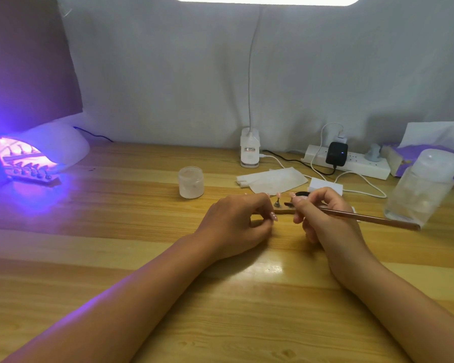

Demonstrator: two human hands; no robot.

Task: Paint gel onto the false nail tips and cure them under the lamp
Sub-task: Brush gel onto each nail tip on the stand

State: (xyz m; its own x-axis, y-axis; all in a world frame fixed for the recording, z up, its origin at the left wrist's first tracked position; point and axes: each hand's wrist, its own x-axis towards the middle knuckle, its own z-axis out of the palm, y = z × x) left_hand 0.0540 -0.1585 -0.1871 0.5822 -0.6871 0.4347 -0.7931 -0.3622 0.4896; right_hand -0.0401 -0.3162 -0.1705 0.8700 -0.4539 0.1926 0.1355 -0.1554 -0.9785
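Note:
My right hand (323,216) pinches a thin rose-gold gel brush (372,218), its tip pointing left toward a small nail tip on a metal stand (277,200). That stand sits on a wooden holder strip (283,211), mostly hidden between my hands. My left hand (236,221) rests on the table with fingers curled, its fingertips at the holder's left end; what they hold is hidden. At the far left a white curing lamp (55,145) glows purple, and a second wooden strip with several nail tips (34,175) lies in its mouth.
A small frosted jar (191,182) stands left of centre on the wooden table (220,297). White wipes (273,179), a clip lamp base (250,150), a power strip with cables (351,161), a clear bottle (422,187) and a tissue pack (414,155) crowd the back right.

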